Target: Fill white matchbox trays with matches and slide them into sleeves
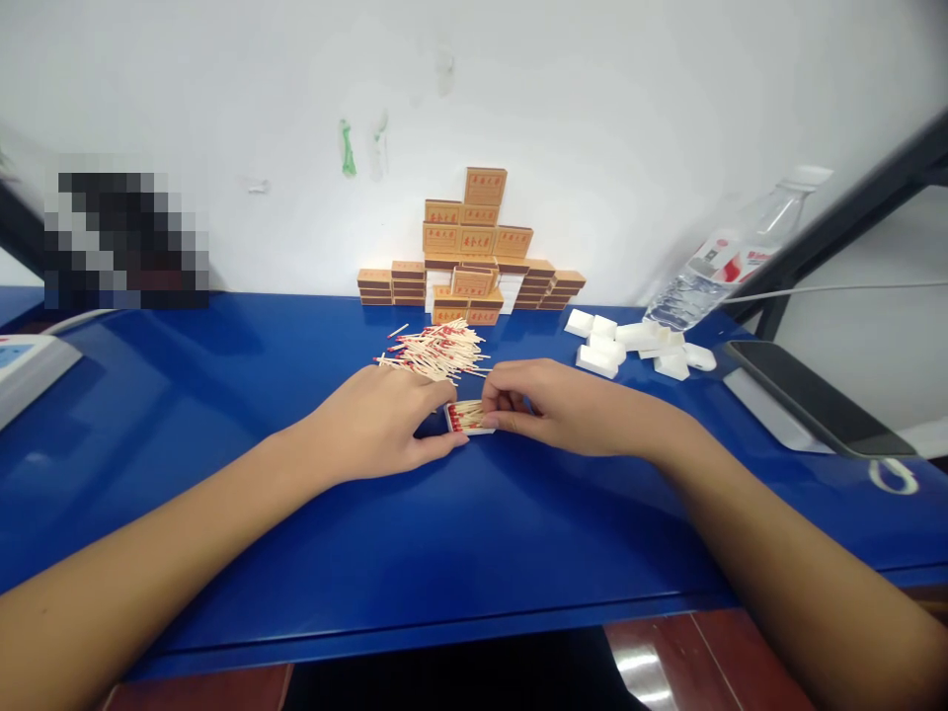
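Note:
A small white matchbox tray (pixel 480 432) filled with red-tipped matches (pixel 465 416) sits on the blue table in front of me. My left hand (pixel 385 420) grips the tray's left end, thumb at the near side and fingers at the far side. At the right end, the thumb and curled fingers of my right hand (pixel 544 405) are closed on the matches' plain ends; its fingertips partly cover the tray. Just behind both hands lies a loose pile of matches (pixel 436 346), some partly hidden by my left hand.
Orange-brown matchboxes (pixel 478 242) are stacked against the white wall. Several white trays (pixel 596 360) lie to the right, near a tilted water bottle (pixel 730 257) and a dark phone (pixel 815 395) on a white object. A white device (pixel 34 370) stands at the left edge.

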